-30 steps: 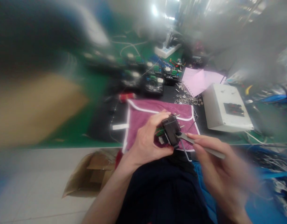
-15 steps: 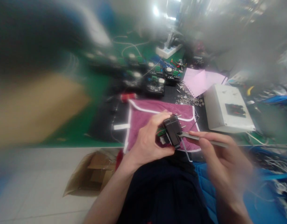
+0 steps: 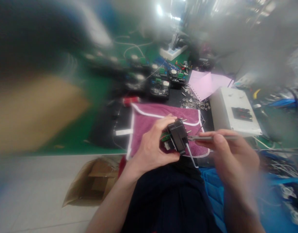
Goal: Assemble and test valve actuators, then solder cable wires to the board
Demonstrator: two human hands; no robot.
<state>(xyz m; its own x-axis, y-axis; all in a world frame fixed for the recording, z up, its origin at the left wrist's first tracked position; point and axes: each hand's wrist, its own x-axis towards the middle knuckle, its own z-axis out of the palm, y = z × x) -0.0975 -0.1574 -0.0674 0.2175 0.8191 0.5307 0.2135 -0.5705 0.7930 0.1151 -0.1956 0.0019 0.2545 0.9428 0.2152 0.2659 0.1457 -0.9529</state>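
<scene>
My left hand [image 3: 152, 144] is closed around a black electronic module [image 3: 178, 136], fingers over its top and thumb beneath. A green circuit board [image 3: 165, 136] shows on the module's left side, and thin metal screws stick out to the right. A bent hex key [image 3: 192, 156] hangs from the module's lower right side, its short end down. My right hand [image 3: 232, 155] is closed on a flat metal wrench [image 3: 207, 138], held level with its tip close to the module's right side. Whether that tip touches is too small to tell. A purple cloth [image 3: 149, 121] lies beneath.
Several similar modules [image 3: 159, 90] stand at the back of the bench. Loose nuts and screws [image 3: 193, 103] lie near pink paper [image 3: 202, 82]. A white box [image 3: 231, 119] sits at right, a power strip [image 3: 171, 53] farther back. On the floor is an open cardboard box [image 3: 90, 184].
The wrench has drawn slightly away to the right of the module and now lies more level. The hex key still hangs from the module, and my left hand keeps its hold.
</scene>
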